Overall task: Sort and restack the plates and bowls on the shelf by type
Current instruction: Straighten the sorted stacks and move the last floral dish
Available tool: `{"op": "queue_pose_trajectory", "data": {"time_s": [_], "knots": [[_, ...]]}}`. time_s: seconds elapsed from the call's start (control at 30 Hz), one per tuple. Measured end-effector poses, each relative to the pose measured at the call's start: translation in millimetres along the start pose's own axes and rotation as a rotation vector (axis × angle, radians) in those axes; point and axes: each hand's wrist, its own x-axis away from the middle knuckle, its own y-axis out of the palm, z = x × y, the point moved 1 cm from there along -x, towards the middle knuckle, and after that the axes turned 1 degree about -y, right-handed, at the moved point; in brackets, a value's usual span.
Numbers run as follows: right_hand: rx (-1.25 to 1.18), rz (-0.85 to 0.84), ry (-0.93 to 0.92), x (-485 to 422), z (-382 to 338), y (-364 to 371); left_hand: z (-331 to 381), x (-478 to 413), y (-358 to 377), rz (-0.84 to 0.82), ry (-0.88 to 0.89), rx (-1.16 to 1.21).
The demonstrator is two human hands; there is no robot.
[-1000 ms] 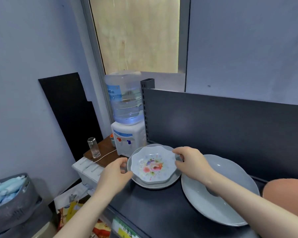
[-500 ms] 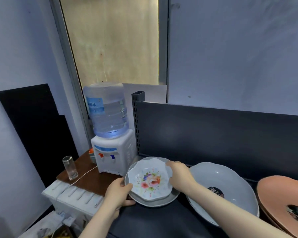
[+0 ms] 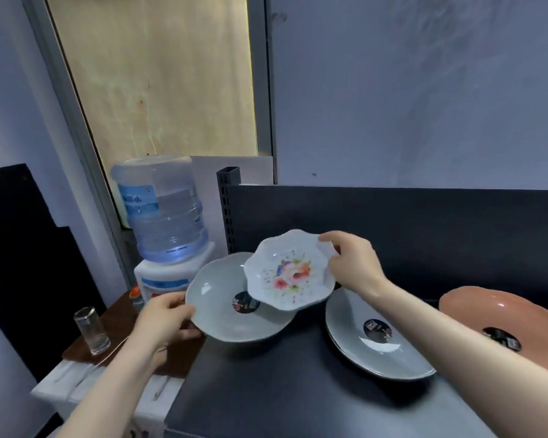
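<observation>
My right hand (image 3: 355,263) grips the far right rim of a white floral plate (image 3: 290,270) with a wavy edge, held tilted in the air. My left hand (image 3: 165,317) pinches the left rim of a grey plate (image 3: 222,298) with a dark round sticker, raised above the left end of the dark shelf (image 3: 282,390). The floral plate overlaps the grey plate's right side. Further right, a stack of grey plates (image 3: 374,343) rests on the shelf, and an orange-pink plate (image 3: 503,314) sits at the far right, partly hidden by my right forearm.
Left of the shelf stands a water dispenser (image 3: 165,222) with a large bottle, on a brown board with a glass (image 3: 91,330) and a cord. The shelf's dark back panel (image 3: 424,235) rises behind the plates. A black board (image 3: 19,248) leans on the left wall.
The floral plate has been lifted off the grey plate and tilted up to the right. The grey plate has also risen, held by its left rim, and its sticker now shows.
</observation>
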Motion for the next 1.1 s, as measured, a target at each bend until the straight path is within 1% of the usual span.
{"op": "queue_pose_trajectory", "data": {"time_s": [0.1,0.2,0.33,0.4,0.47,0.5,0.67,0.7,0.73,0.8,0.93,1.1], "knots": [[-0.118,0.139,0.118,-8.6,8.8,-51.6,23.5,-3.8,11.9,-0.072,0.071,-0.01],[-0.197,0.219,0.192,-0.2,23.0,-86.5,28.6,0.2,57.0,-0.21,0.101,-0.064],[-0.216,0.308,0.289,30.4,52.1,-111.0,11.0,11.2,130.0,-0.394,0.102,-0.114],[-0.177,0.342,0.336,48.5,68.9,-119.2,-4.5,12.0,160.2,-0.451,0.091,-0.144],[-0.136,0.345,0.371,61.7,83.0,-124.6,-19.5,9.1,177.7,-0.426,0.108,-0.214],[-0.115,0.353,0.393,69.6,90.0,-129.5,-26.4,8.2,185.8,-0.409,0.141,-0.289],[-0.073,0.384,0.447,99.4,119.7,-148.5,-31.1,7.8,199.1,-0.319,0.42,-0.846],[-0.077,0.387,0.451,103.5,125.1,-151.6,-27.7,8.7,201.0,-0.272,0.475,-0.922],[-0.079,0.389,0.454,107.2,130.2,-155.3,-22.8,10.7,203.9,-0.226,0.524,-0.947],[-0.071,0.39,0.453,114.9,140.1,-165.2,-9.6,24.3,214.7,-0.189,0.611,-0.89],[-0.077,0.393,0.45,136.4,164.7,-195.1,9.5,79.3,259.4,-0.333,0.73,-0.739],[-0.103,0.427,0.503,186.1,217.2,-255.1,2.7,152.8,336.0,-0.446,0.843,-0.705]]}}
